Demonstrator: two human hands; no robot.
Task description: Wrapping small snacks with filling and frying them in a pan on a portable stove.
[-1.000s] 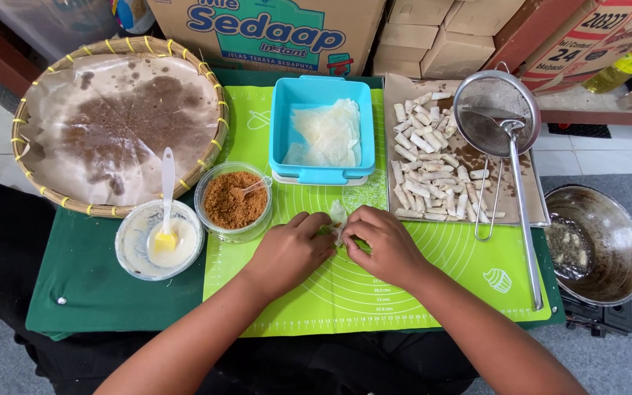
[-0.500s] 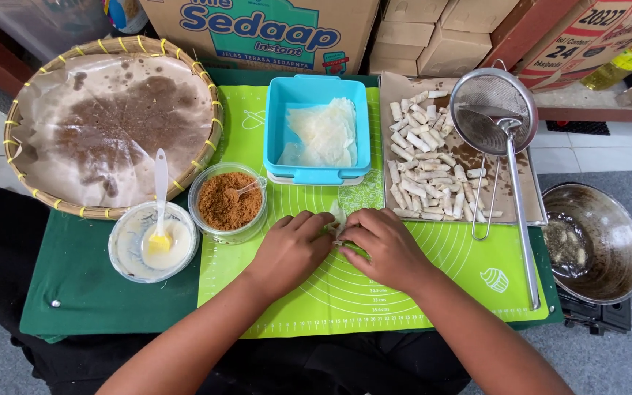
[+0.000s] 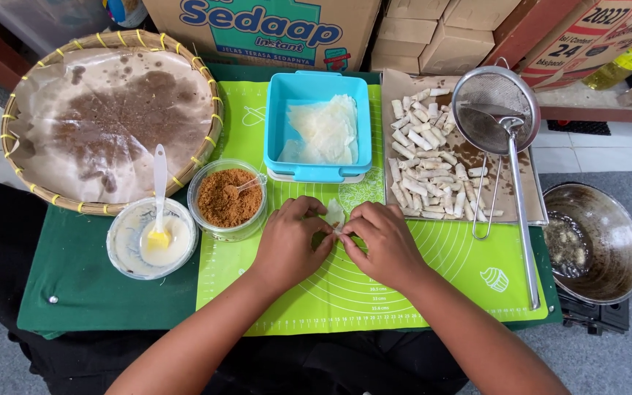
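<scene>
Wrapper [image 3: 335, 214], thin and pale, sits pinched between the left hand [image 3: 292, 241] and right hand [image 3: 380, 241] on the green mat [image 3: 374, 300]. Blue tub [image 3: 318, 88] stands just behind; bowl of brown filling [image 3: 228, 199] sits left.

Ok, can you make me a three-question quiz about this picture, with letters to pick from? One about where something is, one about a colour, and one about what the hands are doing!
1. Where is the wire skimmer?
A. In the blue tub
B. Lying over the tray of rolls
C. In the woven basket

2. What colour is the mat under the hands?
A. Red
B. Light green
C. White

3. What are the left hand and right hand doing?
A. Pinching one small pale wrapper together
B. Holding a spoon each
C. Resting flat and apart

Answers:
1. B, its mesh bowl sits above the pale rolls on the tray.
2. B, bright light green shows all around the hands.
3. A, both hands' fingertips meet on the wrapper.
</scene>
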